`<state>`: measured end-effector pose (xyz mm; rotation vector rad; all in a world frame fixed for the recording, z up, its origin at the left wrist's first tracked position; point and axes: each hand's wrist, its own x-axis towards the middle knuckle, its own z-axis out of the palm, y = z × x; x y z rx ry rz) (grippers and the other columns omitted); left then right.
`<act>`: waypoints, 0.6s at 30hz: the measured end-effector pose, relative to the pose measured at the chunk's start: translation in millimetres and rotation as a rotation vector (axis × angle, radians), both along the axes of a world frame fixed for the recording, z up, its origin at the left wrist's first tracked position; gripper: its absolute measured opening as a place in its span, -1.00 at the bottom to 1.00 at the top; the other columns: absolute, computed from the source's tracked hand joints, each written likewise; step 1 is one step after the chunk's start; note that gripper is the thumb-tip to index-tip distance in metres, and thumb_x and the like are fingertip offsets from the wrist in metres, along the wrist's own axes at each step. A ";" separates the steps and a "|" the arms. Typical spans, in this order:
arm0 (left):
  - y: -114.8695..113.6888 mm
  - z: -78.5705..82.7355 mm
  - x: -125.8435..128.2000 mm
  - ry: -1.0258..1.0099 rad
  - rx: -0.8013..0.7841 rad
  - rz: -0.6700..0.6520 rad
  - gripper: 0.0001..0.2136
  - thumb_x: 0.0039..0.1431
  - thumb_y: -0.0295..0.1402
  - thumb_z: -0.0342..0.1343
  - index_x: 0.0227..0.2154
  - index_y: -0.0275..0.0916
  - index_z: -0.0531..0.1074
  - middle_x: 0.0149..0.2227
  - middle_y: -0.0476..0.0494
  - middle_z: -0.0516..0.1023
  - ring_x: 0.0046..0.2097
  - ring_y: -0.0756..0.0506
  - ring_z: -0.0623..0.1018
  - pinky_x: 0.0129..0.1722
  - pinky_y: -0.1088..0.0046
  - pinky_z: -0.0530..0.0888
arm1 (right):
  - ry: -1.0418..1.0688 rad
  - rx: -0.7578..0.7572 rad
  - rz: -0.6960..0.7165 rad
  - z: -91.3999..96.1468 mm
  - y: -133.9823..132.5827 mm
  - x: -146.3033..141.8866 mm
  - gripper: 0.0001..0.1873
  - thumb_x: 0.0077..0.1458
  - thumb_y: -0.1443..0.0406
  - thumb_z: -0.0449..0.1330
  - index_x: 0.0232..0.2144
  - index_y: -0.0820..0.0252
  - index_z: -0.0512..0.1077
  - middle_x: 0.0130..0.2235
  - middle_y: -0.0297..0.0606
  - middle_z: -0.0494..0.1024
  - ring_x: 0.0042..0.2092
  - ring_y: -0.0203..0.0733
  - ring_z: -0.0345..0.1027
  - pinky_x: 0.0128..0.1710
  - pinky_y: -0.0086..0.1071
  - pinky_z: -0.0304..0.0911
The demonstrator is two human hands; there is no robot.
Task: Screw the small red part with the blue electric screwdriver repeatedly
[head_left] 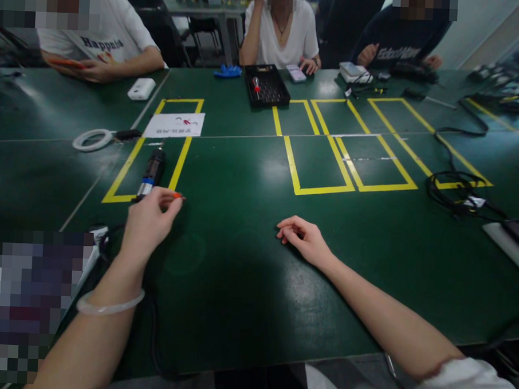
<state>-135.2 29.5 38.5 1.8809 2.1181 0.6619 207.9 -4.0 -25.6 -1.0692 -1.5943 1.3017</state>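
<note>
My left hand (151, 212) is closed in a pinch, with a small orange piece (177, 195) showing at its fingertips. What kind of piece it is I cannot make out. Just beyond that hand a black electric screwdriver (154, 168) with a blue band lies on the green table, its bit pointing away from me. Near the table's middle rests my right hand (303, 237), its fingers loosely curled together and nothing visible in them.
Yellow tape outlines (324, 191) mark the green table (239, 262). A white paper sheet (174, 125) and a coiled white cable (92, 140) lie to the left. Farther back stands a black tray (266, 87) holding a red screwdriver; black cable (457, 189) is coiled right. Three people sit opposite.
</note>
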 end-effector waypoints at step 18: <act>4.5 -38.4 116.2 -0.948 -0.562 -0.652 -0.49 0.24 -0.22 0.07 0.21 -0.29 0.23 -0.19 -0.17 0.50 -0.19 -0.04 0.47 -0.12 0.38 0.41 | 0.155 -0.402 0.138 8.8 40.5 -36.2 -0.77 0.16 0.15 0.17 -0.34 0.23 0.35 -0.53 -0.37 0.50 -0.59 -0.37 0.37 -0.69 -0.56 0.23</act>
